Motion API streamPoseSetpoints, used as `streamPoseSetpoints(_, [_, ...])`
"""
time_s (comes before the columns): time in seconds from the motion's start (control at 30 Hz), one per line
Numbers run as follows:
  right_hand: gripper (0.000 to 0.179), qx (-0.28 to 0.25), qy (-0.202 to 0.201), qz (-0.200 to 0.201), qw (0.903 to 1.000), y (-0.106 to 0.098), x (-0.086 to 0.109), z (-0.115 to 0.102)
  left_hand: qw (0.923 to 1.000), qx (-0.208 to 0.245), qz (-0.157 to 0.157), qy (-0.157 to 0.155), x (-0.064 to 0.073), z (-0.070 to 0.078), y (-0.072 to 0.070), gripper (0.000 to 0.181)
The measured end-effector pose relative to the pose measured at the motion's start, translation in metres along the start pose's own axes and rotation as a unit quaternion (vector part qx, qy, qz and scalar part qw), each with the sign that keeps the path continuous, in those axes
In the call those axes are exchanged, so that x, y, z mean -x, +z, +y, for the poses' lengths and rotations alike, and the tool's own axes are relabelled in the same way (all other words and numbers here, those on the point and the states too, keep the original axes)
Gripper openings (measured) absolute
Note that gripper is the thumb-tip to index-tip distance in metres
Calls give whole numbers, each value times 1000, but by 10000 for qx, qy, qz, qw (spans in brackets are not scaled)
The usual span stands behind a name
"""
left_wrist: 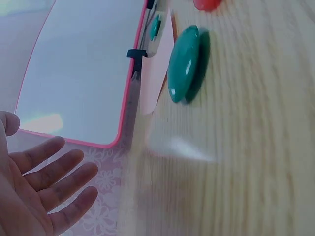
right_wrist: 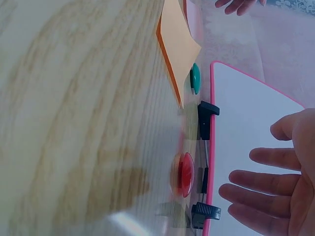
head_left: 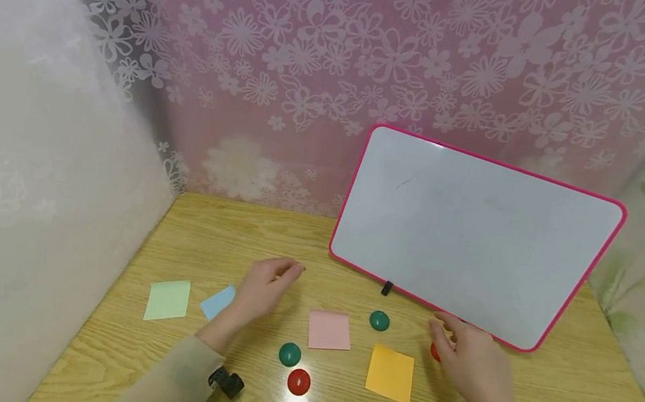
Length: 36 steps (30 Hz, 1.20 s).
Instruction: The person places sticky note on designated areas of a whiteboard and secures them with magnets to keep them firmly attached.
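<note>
Above the wood-grain table, my left hand (head_left: 264, 287) holds nothing, its fingers loosely bent and apart in the left wrist view. A blue sticky note (head_left: 218, 302) lies by that wrist, partly covered by it. My right hand (head_left: 477, 362) is likewise empty, fingers spread in the right wrist view, in front of the whiteboard's (head_left: 477, 234) lower edge. Under its fingertips a glossy red domed disc (right_wrist: 187, 175) shows, partly hidden in the head view. Between the hands lie a pink sticky note (head_left: 329, 331), an orange sticky note (head_left: 391, 375) and a green domed disc (head_left: 379, 321).
The pink-framed whiteboard leans back on black feet (head_left: 387, 288) at the table's rear right. Nearer me lie another green disc (head_left: 290, 354) and a red disc (head_left: 298, 382). A pale green sticky note (head_left: 168, 300) is at far left. Patterned curtains (head_left: 291, 82) surround the table.
</note>
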State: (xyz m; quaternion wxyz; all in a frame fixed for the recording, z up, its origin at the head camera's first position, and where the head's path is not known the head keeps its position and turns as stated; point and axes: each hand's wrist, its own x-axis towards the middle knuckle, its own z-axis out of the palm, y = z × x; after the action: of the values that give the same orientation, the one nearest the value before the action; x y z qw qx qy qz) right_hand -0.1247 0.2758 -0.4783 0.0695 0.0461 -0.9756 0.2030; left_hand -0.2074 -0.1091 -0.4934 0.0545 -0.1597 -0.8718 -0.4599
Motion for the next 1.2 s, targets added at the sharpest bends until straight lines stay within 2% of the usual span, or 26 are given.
streamPoseSetpoints(0.23, [53,-57,114,-21,9999,-3,0,6,9993,342,-120,10,-10,5,12,37])
streamPoseSetpoints(0.47, [46,-57,88,138,9998,-11,1,12,9947,976,-255,-220,-20,15,22,38])
streamPoseSetpoints(0.7, [51,-160,185,286,9993,-19,4,21,9899,1346,-80,-437,-29,25,29,32])
streamPoseSetpoints(0.87, [42,-148,170,794,9966,-27,4,33,9872,1472,113,-602,-40,26,33,31])
streamPoseSetpoints(0.97, [40,-177,231,1085,9937,-33,4,43,9879,1397,222,-637,-48,26,35,34])
streamPoseSetpoints(1.1, [43,-301,443,1296,9901,-42,4,55,9906,1202,302,-587,-59,26,38,39])
streamPoseSetpoints(1.2, [43,-366,661,1583,9845,-49,5,63,9903,1222,351,-558,-67,26,41,40])
